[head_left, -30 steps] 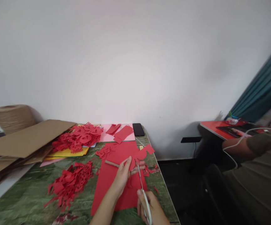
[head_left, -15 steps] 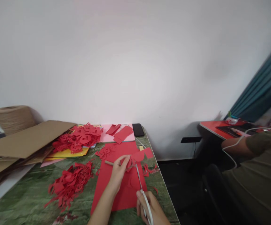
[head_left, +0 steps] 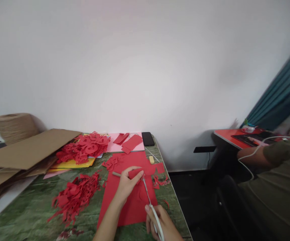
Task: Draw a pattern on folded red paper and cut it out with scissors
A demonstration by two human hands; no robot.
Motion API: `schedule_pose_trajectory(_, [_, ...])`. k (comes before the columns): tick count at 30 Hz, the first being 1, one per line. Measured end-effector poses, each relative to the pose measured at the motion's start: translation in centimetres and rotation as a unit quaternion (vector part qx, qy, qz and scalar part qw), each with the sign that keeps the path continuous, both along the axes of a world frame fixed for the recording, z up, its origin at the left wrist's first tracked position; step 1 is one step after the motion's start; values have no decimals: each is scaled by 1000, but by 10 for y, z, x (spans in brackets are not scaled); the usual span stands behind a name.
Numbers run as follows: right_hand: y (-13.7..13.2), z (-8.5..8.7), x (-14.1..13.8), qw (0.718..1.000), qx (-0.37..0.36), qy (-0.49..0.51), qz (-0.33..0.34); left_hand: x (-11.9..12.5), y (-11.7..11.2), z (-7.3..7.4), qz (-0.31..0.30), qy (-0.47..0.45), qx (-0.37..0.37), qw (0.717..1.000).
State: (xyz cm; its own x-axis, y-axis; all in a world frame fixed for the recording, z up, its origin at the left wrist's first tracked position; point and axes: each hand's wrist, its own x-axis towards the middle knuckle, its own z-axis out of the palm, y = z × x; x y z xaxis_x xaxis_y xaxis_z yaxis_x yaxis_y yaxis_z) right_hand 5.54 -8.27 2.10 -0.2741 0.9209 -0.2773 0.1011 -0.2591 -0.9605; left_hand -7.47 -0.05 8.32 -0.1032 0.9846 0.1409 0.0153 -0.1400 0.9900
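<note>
My left hand (head_left: 128, 183) is closed on a piece of red paper (head_left: 148, 170), pinched between thumb and fingers above a large red sheet (head_left: 127, 214). White-handled scissors (head_left: 156, 214) sit in my right hand (head_left: 163, 221), their blades pointing away and reaching the paper close to my left thumb. A thin grey-brown stick, perhaps a pencil (head_left: 116, 174), pokes out to the left from behind my left hand; its other end is hidden. Red scraps (head_left: 160, 181) lie just right of the sheet, and small red cutouts (head_left: 112, 162) rest at its upper left.
Heaps of red cut paper (head_left: 77, 194) lie to the left, with another pile (head_left: 92, 147) behind. Cardboard (head_left: 31, 147) and a twine spool (head_left: 14, 127) stand far left. A phone (head_left: 148, 139) and an eraser (head_left: 151, 160) lie near the table's right edge. A person (head_left: 278, 187) sits at right.
The held red paper has turned and dropped lower, uncovering the eraser. My left thumb has shifted right, and the scissor tips have moved slightly left against the paper.
</note>
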Motion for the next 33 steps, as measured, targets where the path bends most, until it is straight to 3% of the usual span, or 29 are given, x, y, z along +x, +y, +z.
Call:
schedule_pose_trajectory(11, [0, 13, 6, 997, -24, 62, 32, 0, -3, 3, -31, -44, -47, 997])
schedule_pose_trajectory(26, [-3, 9, 13, 993, -8, 98, 63, 1, -8, 9, -25, -95, -93, 991])
schedule_pose_trajectory(33, [-5, 23, 12, 993, -24, 99, 55, 1, -7, 8, -39, -82, -80, 993])
